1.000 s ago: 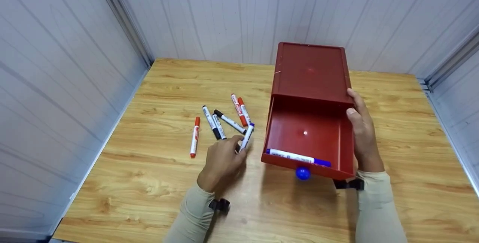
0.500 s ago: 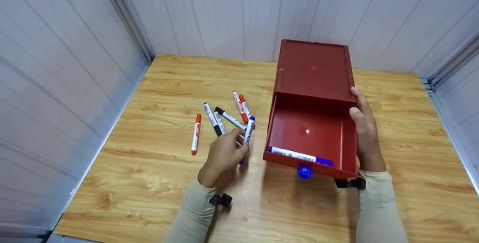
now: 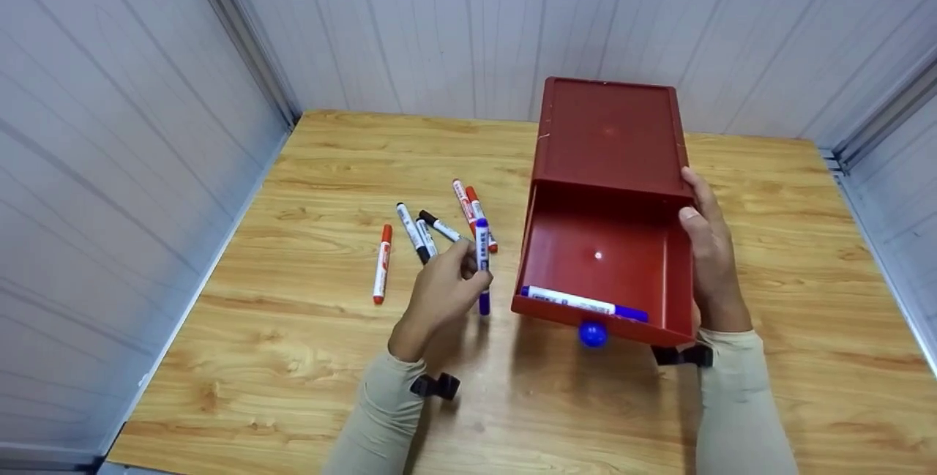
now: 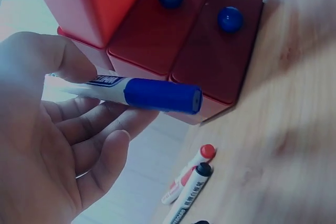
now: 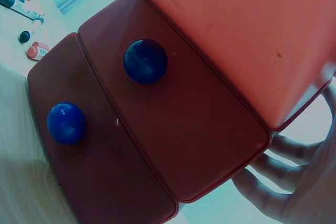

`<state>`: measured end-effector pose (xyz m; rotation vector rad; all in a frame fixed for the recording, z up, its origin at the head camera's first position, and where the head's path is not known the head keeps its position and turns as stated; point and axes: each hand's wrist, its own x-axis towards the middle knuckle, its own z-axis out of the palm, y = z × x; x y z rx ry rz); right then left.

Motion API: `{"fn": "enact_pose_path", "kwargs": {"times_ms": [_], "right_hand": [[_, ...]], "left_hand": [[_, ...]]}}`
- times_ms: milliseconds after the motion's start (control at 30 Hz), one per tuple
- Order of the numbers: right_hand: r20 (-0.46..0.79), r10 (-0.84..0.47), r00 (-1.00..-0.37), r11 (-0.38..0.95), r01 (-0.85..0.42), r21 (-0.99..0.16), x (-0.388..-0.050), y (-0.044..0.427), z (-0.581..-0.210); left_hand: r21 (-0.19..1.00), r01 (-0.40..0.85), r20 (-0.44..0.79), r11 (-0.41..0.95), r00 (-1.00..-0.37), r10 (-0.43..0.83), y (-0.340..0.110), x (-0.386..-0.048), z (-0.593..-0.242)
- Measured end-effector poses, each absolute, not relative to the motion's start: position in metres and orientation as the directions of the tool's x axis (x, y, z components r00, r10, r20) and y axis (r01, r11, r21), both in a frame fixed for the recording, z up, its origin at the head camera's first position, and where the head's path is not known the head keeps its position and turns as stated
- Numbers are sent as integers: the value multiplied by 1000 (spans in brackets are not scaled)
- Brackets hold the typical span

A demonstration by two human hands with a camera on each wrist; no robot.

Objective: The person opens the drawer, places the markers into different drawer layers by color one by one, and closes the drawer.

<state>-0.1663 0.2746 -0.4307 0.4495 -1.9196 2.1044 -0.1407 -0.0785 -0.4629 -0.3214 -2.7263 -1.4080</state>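
1. Left hand (image 3: 443, 288): thumb & fingers closed in on one white, smooth, round-barrelled marker w/ blue ends (image 3: 482, 248); little finger bent loosely, off the barrel.
2. Rt hand (image 3: 714, 263): at R side of red drawer unit (image 3: 613, 138), fingers slightly bent vs. its outer side, thumb tip at rim of pulled-out top drawer (image 3: 604, 241); can't tell if it pinches the wall or just rests.
3. Unit = hard plastic, boxy, rounded corners, low raised lip round top. Blue knob (image 3: 593, 334) on top drawer = glossy ball; same type on middle drawer (image 5: 189, 124) & bottom drawer (image 5: 110, 177), both pushed in.
4. Held marker: thumb on one side, fingers opp., cap sticking out past the grip. Near upright in head view, just L of top drawer, outside it.
5. Second blue marker (image 3: 575, 301): lies along inside of drawer's front wall, well apart from L fingers.
6. Table (image 3: 293, 380) = woodgrain, slight sheen. On it, L of unit: black-capped markers (image 3: 412, 232) + two red markers (image 3: 463, 200) bunched near L hand; lone red marker (image 3: 382, 266) farther L.
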Motion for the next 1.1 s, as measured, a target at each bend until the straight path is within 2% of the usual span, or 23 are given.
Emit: {"fn": "enact_pose_path", "kwargs": {"times_ms": [400, 1100], "right_hand": [[389, -15, -921, -95, -386, -918, -166, 274, -431], [429, -26, -903, -109, -424, -899, -167, 275, -434]], "left_hand": [[840, 228, 176, 492, -973, 150, -77, -143, -448], [871, 362, 345, 332, -932, 110, -72, -145, -433]]}}
